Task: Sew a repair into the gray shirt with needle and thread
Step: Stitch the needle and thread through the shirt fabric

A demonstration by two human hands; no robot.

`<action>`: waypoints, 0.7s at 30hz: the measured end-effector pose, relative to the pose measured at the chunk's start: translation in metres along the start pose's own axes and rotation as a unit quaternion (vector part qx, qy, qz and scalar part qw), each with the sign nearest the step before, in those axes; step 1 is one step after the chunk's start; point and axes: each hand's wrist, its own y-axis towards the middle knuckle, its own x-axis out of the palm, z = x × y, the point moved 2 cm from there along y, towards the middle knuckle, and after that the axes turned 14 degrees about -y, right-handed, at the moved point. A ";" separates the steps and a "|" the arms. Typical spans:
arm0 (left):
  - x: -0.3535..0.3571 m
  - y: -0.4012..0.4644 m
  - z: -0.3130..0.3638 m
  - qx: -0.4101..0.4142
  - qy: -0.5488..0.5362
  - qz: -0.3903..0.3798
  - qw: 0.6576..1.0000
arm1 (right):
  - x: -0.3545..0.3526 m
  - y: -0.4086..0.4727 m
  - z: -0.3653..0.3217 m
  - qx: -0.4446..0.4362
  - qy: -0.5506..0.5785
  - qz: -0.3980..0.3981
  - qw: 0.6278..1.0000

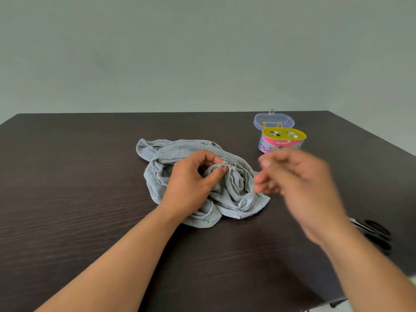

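Desk [67,199]: dark wood-grain top, carrying everything and bracing the cloth under your hands. Gray shirt [238,188]: bunched in a heap directly beneath your left hand [191,183], gathered rather than spread, probably so the worn seam rides up on top within reach. Left fingers [221,171]: thumb and forefinger pinch a raised fold at a frayed, stitched edge, which presents the repair spot and keeps it taut. Right hand [299,190]: lifted just to the right of that fold, heavily blurred; its fingers look loosely curled, but you cannot tell whether they hold needle or thread, as neither shows. Sewing kit [282,140]: clear tub with yellow tray, beyond your right fingers and well apart from the shirt, left uncovered for ready supply. Lid [273,120]: clear, lying behind the tub. Scissors [376,233]: black handles, on the desk beside your right wrist, handy for cutting thread.
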 end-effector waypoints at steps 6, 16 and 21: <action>-0.004 0.000 0.001 -0.002 0.003 -0.006 1.000 | 0.051 -0.020 0.024 0.069 -0.026 -0.063 0.995; -0.005 -0.001 0.002 -0.008 -0.019 -0.024 0.999 | 0.060 -0.022 0.034 0.049 -0.068 -0.026 0.996; -0.004 -0.002 0.004 -0.015 -0.030 -0.029 0.999 | 0.059 -0.022 0.035 0.048 -0.063 -0.023 0.997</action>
